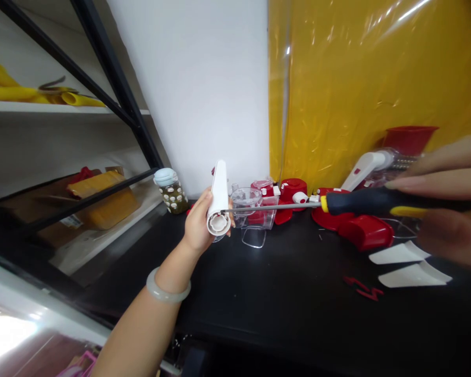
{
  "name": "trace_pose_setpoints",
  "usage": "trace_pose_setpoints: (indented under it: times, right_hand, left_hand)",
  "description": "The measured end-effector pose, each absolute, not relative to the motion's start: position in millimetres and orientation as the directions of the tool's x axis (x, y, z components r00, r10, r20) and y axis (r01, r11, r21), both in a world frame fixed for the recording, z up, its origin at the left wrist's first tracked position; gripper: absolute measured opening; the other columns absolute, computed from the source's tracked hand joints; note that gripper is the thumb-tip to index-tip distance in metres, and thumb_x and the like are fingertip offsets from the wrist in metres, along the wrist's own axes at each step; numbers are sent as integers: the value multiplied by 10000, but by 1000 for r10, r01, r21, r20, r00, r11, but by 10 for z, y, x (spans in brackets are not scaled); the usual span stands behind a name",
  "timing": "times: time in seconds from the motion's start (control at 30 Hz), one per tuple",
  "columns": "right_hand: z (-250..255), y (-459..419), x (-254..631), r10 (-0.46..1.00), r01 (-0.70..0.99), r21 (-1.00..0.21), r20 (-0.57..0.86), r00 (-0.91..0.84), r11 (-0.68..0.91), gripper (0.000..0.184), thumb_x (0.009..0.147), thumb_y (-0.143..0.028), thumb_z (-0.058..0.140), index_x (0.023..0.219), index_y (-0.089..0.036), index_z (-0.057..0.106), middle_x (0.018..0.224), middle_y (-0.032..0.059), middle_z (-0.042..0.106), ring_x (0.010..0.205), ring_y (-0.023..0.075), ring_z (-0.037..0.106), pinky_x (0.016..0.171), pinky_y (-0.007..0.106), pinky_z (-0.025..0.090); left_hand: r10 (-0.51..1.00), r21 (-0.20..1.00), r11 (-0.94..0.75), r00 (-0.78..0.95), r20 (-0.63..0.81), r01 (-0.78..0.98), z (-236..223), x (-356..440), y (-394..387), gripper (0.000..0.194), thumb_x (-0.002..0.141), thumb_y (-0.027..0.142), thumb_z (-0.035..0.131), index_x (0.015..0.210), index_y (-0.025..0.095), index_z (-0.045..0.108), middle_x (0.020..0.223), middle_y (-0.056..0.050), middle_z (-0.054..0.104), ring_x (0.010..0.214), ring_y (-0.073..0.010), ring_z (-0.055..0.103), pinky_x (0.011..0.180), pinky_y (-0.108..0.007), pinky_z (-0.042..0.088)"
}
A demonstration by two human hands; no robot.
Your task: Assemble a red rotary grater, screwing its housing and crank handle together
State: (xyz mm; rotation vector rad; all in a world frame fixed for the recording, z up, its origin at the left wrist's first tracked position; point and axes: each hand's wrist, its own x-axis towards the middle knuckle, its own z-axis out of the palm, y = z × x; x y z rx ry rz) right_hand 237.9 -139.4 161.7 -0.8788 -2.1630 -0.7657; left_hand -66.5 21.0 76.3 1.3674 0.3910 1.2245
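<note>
My left hand [198,224] is wrapped round a white plastic handle-like part [220,186], its round hollow end turned toward me. From the right, my right hand [451,193] grips a screwdriver [361,201] with a black and yellow handle. The long metal shaft lies level, and its tip meets the rim of the white part's round end; whether it sits inside a slot I cannot tell. Fingers of the right hand are partly blurred and cut off by the frame edge. Behind the white part stand clear plastic cups [248,201].
Red plastic parts [365,232] and a white-handled assembly [367,166] lie along the back right. Two white curved pieces [414,275] and small dark red pieces [363,288] rest on the black table [282,303]. A lidded jar [171,191] stands beside the shelf frame [135,120] on the left.
</note>
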Motion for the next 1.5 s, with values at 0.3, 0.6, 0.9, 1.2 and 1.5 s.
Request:
trace_pose_setpoints:
  times: [0.3, 0.6, 0.9, 1.2, 1.5]
  right_hand:
    - [1485, -1391, 2309, 310, 762, 368, 753, -580, 533, 326, 889, -491, 538, 1192, -378, 576, 975, 20, 625, 793, 196, 605, 653, 374, 511]
    - [1310, -1421, 2352, 379, 807, 205, 800, -464, 554, 361, 873, -527, 574, 1213, -411, 608, 1028, 26, 643, 813, 186, 626, 707, 350, 497]
    - [1285, -1415, 2348, 384, 822, 171, 820, -424, 542, 340, 864, -541, 579, 1175, -420, 640, 1031, 31, 657, 832, 202, 639, 714, 367, 498]
    - [1280, -1406, 2342, 372, 827, 173, 831, -414, 534, 322, 873, -544, 563, 1150, -407, 655, 1022, 31, 661, 822, 197, 642, 718, 355, 502]
    - [1261, -1426, 2271, 411, 849, 136, 828, -381, 511, 314, 875, -548, 555, 1119, -392, 677, 1023, 45, 667, 846, 204, 648, 730, 362, 517]
  left_hand:
    - [876, 890, -277, 285, 389, -362, 715, -646, 240, 359, 863, 394, 554, 1138, 172, 489, 676, -3, 642, 407, -176, 607, 304, -261, 448]
    - [895, 901, -295, 238, 377, -316, 710, -612, 247, 277, 863, 395, 556, 1060, 206, 506, 647, 21, 635, 389, -169, 593, 297, -259, 440]
    - [899, 901, -291, 230, 373, -322, 705, -615, 245, 258, 866, 380, 564, 1058, 210, 535, 633, 22, 627, 377, -151, 563, 308, -249, 432]
    - [914, 911, -277, 207, 348, -307, 686, -615, 256, 247, 868, 376, 568, 1059, 221, 548, 664, 15, 635, 423, -158, 590, 330, -243, 432]
    - [905, 906, -290, 220, 364, -307, 681, -613, 254, 252, 859, 387, 579, 1036, 213, 538, 636, 27, 620, 388, -141, 563, 309, -229, 414]
